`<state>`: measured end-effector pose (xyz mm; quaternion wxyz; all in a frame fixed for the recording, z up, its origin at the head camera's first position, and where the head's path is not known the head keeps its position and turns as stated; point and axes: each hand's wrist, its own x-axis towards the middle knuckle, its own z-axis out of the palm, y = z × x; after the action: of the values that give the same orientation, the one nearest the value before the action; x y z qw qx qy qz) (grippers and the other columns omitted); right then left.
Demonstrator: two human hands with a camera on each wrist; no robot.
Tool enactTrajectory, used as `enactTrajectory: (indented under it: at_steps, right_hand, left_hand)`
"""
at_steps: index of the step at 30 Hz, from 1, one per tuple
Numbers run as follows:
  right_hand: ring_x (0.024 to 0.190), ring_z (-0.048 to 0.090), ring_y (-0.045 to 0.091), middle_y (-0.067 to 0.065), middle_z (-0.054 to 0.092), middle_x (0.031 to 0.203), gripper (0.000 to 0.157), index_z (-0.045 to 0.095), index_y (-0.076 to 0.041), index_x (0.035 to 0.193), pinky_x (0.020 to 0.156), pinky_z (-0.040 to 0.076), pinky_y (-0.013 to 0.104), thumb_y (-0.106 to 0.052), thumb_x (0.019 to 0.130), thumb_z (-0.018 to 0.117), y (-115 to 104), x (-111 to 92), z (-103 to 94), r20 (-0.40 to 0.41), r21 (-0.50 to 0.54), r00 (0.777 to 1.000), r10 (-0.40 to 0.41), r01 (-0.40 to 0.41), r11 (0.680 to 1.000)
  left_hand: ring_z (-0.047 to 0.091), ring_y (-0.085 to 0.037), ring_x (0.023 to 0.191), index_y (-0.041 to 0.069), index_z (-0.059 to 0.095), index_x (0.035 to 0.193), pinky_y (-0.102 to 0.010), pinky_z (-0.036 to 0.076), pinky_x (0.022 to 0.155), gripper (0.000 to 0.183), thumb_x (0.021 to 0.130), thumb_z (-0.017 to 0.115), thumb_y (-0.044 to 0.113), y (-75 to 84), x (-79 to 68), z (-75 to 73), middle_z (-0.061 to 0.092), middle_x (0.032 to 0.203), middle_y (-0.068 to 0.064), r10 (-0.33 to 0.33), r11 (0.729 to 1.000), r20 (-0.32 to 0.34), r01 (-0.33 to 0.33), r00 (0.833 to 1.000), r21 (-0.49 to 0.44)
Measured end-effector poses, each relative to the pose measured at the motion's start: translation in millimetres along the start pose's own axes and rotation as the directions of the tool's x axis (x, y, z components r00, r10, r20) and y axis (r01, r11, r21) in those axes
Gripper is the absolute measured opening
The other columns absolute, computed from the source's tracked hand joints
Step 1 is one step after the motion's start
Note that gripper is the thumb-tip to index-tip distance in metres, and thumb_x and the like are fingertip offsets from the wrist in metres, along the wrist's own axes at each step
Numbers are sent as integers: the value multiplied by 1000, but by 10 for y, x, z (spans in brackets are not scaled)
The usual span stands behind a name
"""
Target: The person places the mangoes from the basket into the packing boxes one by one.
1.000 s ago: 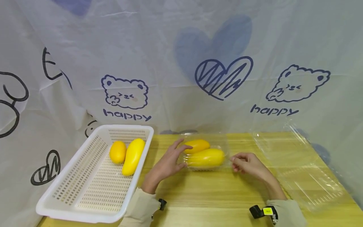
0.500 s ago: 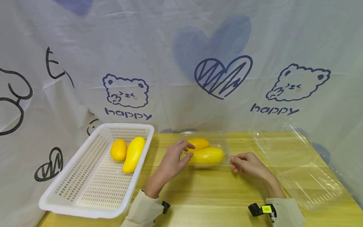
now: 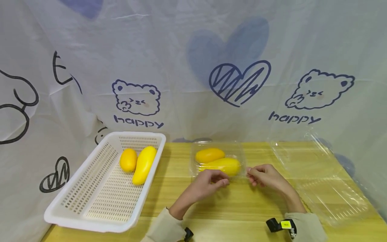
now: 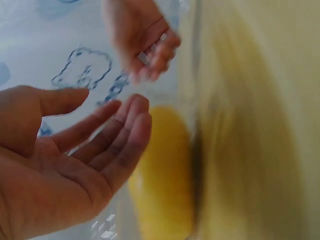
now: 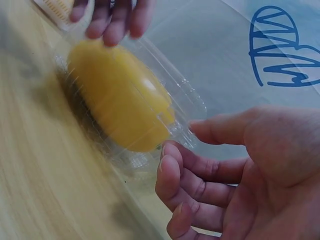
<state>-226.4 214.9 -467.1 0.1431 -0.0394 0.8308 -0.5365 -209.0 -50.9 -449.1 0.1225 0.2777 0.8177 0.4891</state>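
A clear plastic clamshell box (image 3: pixel 193 168) on the table holds two mangoes, an orange-yellow mango (image 3: pixel 210 155) behind and a longer yellow mango (image 3: pixel 226 165) in front. My right hand (image 3: pixel 266 176) pinches the box's right edge between thumb and curled index finger; the right wrist view shows the thumb (image 5: pixel 215 131) at the clear rim. In front of the box, my left hand (image 3: pixel 208 184) holds nothing, its fingers loosely bent and overlapping the box's near side. The left wrist view shows its palm and fingers (image 4: pixel 100 145) beside the yellow mango.
At the left stands a white perforated basket (image 3: pixel 90 227) with an orange mango (image 3: pixel 128 160) and a long yellow mango (image 3: pixel 144 165) inside. Another clear plastic box (image 3: pixel 332 198) lies spread out at the right. A printed cloth (image 3: pixel 187 111) hangs behind the table.
My left hand has left the box's left end and moved right and nearer, to its front side. My right hand stays at the right edge.
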Motion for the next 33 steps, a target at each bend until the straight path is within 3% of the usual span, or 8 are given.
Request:
enactTrajectory:
  at_steps: [6,11,15,18,21,25,29,33]
  right_hand:
    - [73,61,20,9,67,81,41,70,8,102,61,46,28,-30,108,54,-14,-9,7,-13,-44,1000,0,0,999]
    - [73,61,19,9,67,80,38,69,8,99,60,47,29,-27,108,55,-30,-19,1,8,-49,1000,-17,17,999]
    - [73,61,20,9,67,79,36,69,7,98,60,48,29,-25,107,56,-39,-24,-1,18,-55,1000,-22,23,998]
    - [73,61,21,11,67,80,35,69,7,98,61,48,30,-24,107,56,-39,-20,-4,21,-56,1000,-19,20,998]
    - [74,61,21,11,66,80,34,68,7,98,61,48,30,-24,106,56,-31,-13,-6,27,-60,999,-22,23,998]
    - [74,60,21,9,65,80,33,67,6,97,61,47,30,-24,106,56,-22,-7,-4,32,-61,999,-18,20,998]
    - [75,58,21,7,63,80,32,66,5,97,61,46,31,-24,107,55,-10,-1,-2,37,-62,999,-18,21,998]
    - [74,57,22,7,62,79,32,66,4,96,61,46,31,-24,108,54,6,2,1,40,-63,999,-16,19,998]
  left_hand:
    - [68,-14,96,-4,71,122,-28,57,83,30,103,64,18,-22,22,261,75,109,-7,-113,982,41,118,993,-145]
    - [71,-35,99,-11,68,121,-43,60,78,30,102,63,12,-63,43,422,74,108,-18,-143,932,-50,118,988,-343]
    - [72,-36,102,-13,65,124,-42,61,80,31,102,61,9,-88,65,495,75,109,-19,-184,882,-82,128,979,-454]
    - [72,-34,102,-14,64,124,-41,61,81,32,103,60,9,-87,91,572,74,109,-21,-255,796,-75,165,964,-582]
    - [73,-30,100,-13,64,125,-38,61,81,32,103,61,11,-75,128,666,73,111,-21,-331,669,-49,198,942,-717]
    - [73,-21,95,-10,66,124,-32,61,80,32,102,63,14,-65,183,752,74,111,-18,-401,528,-12,220,916,-820]
    - [72,-16,87,-5,70,117,-31,60,78,30,100,68,19,-69,248,800,75,104,-13,-472,418,-2,221,881,-881]
    - [71,-16,83,-1,73,107,-31,59,75,30,97,73,26,-77,316,843,76,101,-12,-532,344,-17,198,847,-918]
